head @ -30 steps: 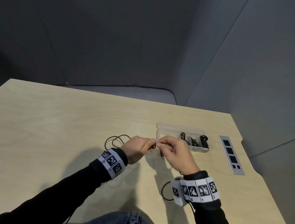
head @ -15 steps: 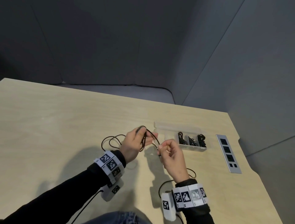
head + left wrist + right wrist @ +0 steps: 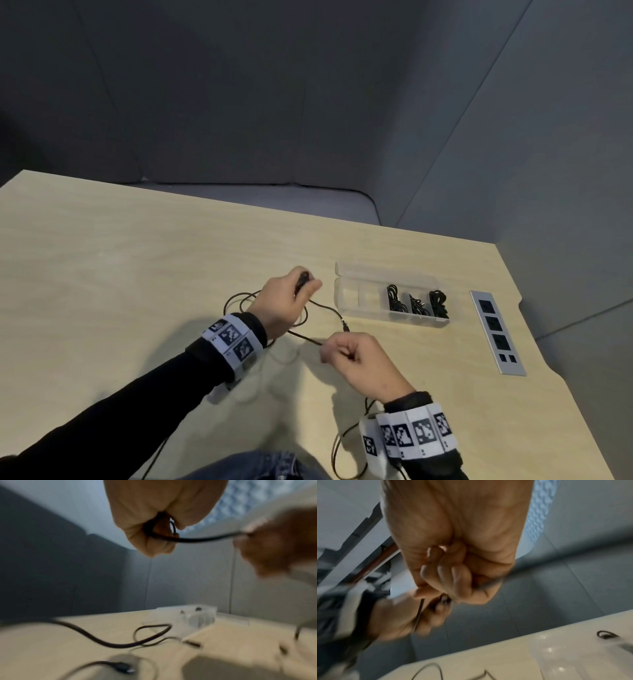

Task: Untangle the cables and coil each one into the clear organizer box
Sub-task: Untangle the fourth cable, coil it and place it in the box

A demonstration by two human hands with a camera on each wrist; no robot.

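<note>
Cable (image 3: 322, 306), thin and black, lies partly on the light wooden table (image 3: 137, 267) and partly in the air between both hands. Its slack forms a loop on the table at the left, just beyond the left wrist. The left hand (image 3: 282, 301) is raised a little over the table with its fingers curled round the cable; the left wrist view shows the black cord passing through the closed fist and running off to the right. From there one strand sags to a plug end (image 3: 345, 325) lying on the table between the hands and the box. The right hand (image 3: 356, 359), nearer and to the right, pinches the cable between thumb and curled fingers, and the two hands are held apart with the cord stretched between them. Farther right, beyond the right hand, stands the clear organizer box (image 3: 346, 291) with its lid open; three small black coils (image 3: 416, 303) sit in its right-hand compartments. A grey socket strip (image 3: 496, 332) is set into the table near its right edge.
</note>
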